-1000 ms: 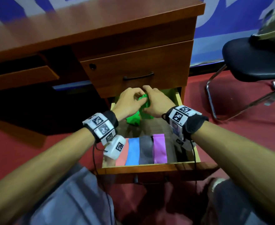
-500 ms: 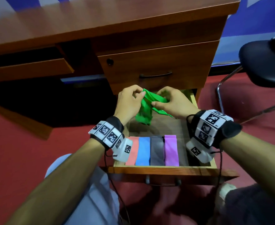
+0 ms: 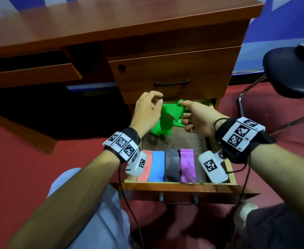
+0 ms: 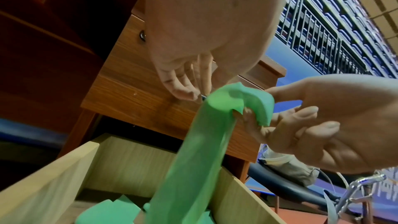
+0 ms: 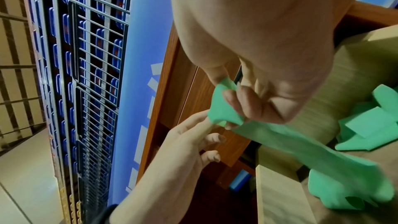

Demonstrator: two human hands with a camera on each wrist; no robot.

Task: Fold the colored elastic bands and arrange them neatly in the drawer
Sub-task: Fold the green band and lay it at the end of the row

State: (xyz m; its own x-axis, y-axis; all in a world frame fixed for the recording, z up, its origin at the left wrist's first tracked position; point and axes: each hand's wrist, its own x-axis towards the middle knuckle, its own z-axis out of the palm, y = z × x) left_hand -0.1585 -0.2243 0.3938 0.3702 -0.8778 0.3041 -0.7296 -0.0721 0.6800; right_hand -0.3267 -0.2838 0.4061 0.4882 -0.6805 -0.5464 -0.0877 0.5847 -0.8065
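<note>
A green elastic band (image 3: pixel 162 123) hangs over the back of the open drawer (image 3: pixel 183 188), its lower end crumpled on the drawer floor. My right hand (image 3: pixel 192 119) pinches the band's top end (image 5: pixel 224 101) between thumb and fingers. My left hand (image 3: pixel 147 112) is beside that end with fingers loose; one fingertip (image 5: pixel 200 119) touches the band (image 4: pixel 202 151). More green band (image 5: pixel 370 125) lies bunched at the drawer's back. Folded pink (image 3: pixel 144 168), blue (image 3: pixel 157 166), grey (image 3: pixel 171 166) and purple (image 3: pixel 187 166) bands lie side by side at the front.
The shut upper drawer (image 3: pixel 174 69) with its dark handle (image 3: pixel 171 83) is just above my hands. A black chair (image 3: pixel 291 72) stands at the right on the red floor. To the right of the purple band the drawer floor is bare wood.
Half a second ago both hands pinched the green band. My left hand has since let go and opened, and the band now hangs from my right hand.
</note>
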